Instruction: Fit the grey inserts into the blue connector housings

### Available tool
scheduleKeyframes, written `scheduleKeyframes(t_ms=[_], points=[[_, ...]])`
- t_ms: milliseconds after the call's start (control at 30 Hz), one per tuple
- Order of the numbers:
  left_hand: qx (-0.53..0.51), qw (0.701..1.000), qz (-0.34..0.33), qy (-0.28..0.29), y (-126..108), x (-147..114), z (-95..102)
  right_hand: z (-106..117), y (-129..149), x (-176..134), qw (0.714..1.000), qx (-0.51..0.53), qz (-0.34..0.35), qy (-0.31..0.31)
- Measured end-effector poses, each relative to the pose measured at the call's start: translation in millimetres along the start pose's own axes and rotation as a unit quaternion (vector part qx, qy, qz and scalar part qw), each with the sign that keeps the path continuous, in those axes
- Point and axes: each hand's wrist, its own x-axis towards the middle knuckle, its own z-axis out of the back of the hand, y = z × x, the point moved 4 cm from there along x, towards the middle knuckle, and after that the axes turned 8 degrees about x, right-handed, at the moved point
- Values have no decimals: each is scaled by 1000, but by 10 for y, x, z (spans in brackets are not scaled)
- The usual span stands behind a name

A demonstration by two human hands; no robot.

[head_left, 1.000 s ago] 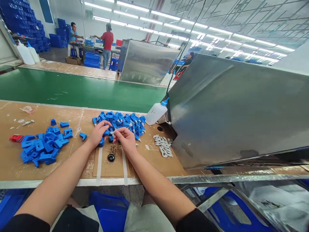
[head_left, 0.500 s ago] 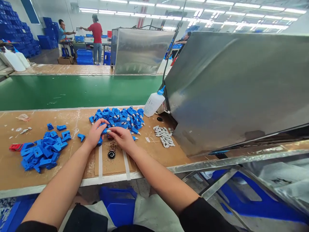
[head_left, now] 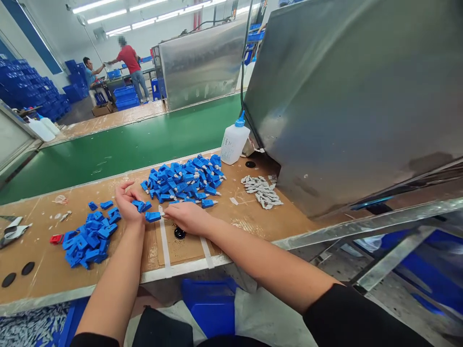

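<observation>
My left hand (head_left: 127, 202) is half curled, palm inward, around a blue plastic part (head_left: 142, 206). Just in front of it, my right hand (head_left: 190, 217) pinches the pale end of another blue part (head_left: 153, 217), whose blue body points left. Behind both hands spreads a heap of blue parts with pale grey tips (head_left: 181, 178). To the left lies a second pile of blue parts (head_left: 88, 238), without visible tips. Small grey pieces (head_left: 265, 193) lie bunched on the right. Under my right hand, a black disc with glossy liquid (head_left: 180, 233) is partly covered.
A white squeeze bottle with blue cap (head_left: 233, 144) stands by a large metal housing (head_left: 343, 115). A green conveyor belt (head_left: 144, 140) runs behind the bench. A red part (head_left: 56, 239) and black discs (head_left: 28, 268) lie left. Two people work in the background.
The hands have drawn apart, and my right hand now holds a blue part by its pale end. The view has tilted and swung left.
</observation>
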Motion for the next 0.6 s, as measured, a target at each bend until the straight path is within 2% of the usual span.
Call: scheduleKeyframes(t_ms=[133, 233, 433, 600], points=[[-39, 995, 30, 88, 109, -98, -155, -84, 1, 24, 999, -27, -1, 44], [-62, 989, 41, 129, 147, -152, -220, -85, -5, 5, 998, -13, -1, 54], [-71, 983, 41, 167, 178, -157, -250, -93, 8, -23, 997, 9, -12, 70], [-45, 983, 42, 171, 220, -158, -258, -108, -37, -25, 997, 24, -17, 68]])
